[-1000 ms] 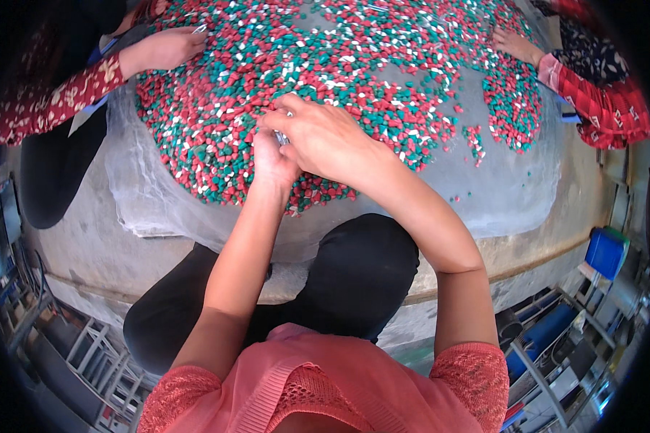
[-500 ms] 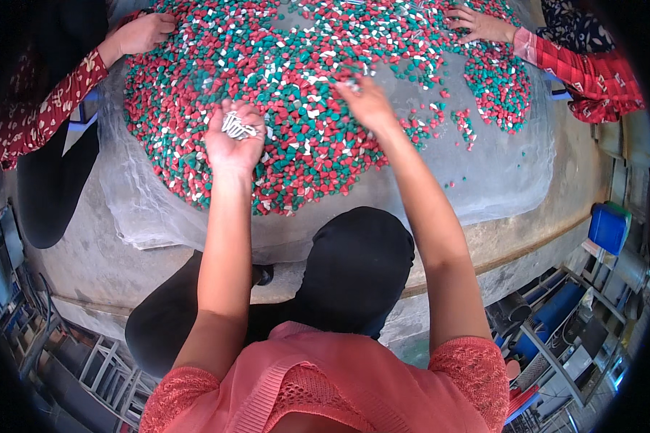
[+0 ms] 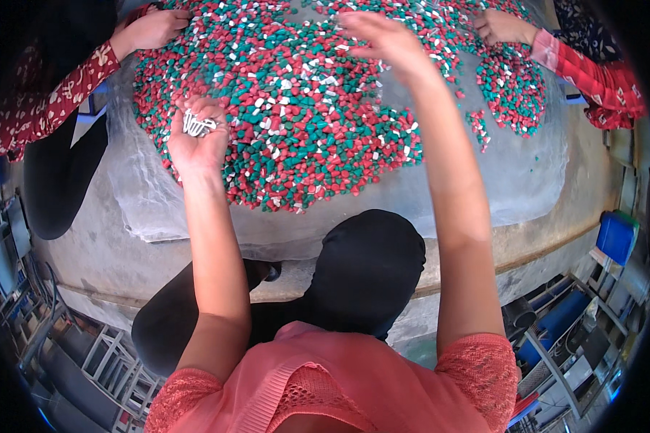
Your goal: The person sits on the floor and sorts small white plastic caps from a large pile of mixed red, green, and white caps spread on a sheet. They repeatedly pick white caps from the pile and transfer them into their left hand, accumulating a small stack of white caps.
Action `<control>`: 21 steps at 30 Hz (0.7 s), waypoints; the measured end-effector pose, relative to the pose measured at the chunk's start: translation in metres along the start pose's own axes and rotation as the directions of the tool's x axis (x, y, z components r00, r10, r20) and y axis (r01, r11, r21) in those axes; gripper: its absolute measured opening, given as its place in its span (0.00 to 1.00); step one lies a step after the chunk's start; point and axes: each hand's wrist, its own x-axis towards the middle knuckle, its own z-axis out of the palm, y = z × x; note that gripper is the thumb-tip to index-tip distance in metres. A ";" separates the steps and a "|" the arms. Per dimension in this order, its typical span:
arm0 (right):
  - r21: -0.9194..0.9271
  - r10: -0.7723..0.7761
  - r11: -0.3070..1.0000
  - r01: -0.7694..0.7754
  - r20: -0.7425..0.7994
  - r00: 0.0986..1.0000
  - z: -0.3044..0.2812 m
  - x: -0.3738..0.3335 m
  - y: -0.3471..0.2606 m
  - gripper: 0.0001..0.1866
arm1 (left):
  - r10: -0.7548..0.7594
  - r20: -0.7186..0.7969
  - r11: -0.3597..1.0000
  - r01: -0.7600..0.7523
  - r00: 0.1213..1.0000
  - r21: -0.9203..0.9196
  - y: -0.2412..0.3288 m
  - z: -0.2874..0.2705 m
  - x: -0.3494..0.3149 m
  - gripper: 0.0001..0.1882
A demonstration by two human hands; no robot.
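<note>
A wide heap of small red, green and white pieces (image 3: 289, 133) lies in front of me, too small to name more exactly. My left hand (image 3: 200, 150) is palm up over the heap's left part, its fingers curled round a clutch of slim white pieces (image 3: 197, 125). Farther off and to the right, my right hand (image 3: 391, 45) is raised over the heap with its fingers stretched out. Nothing shows in it, though its fingertips are slightly blurred.
A translucent plastic sheet (image 3: 513, 180) lies under the heap on a concrete floor (image 3: 87, 238). One person's hand (image 3: 155, 30) touches the heap at far left, another's (image 3: 505, 27) at far right. A blue bin (image 3: 617, 237) and metal racks (image 3: 119, 372) stand at the sides.
My left hand has moved left with the white pieces, its fingers curling more. My right hand has moved up and away, off the heap, and its fingers have spread.
</note>
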 end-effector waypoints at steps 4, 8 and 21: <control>-0.108 0.069 0.989 -0.101 -0.262 0.963 -0.072 0.023 0.050 0.20 | -0.008 0.003 1.000 0.008 1.000 -0.007 0.003 0.000 -0.003 0.11; -0.532 0.020 0.844 -0.066 -0.093 0.995 -0.031 0.037 0.095 0.24 | -0.001 0.003 1.000 0.001 1.000 0.003 0.002 -0.011 -0.004 0.12; -0.251 -0.350 0.871 0.422 0.286 0.892 0.093 -0.013 0.052 0.20 | 0.028 -0.061 0.999 -0.026 0.998 0.032 -0.010 -0.013 -0.001 0.09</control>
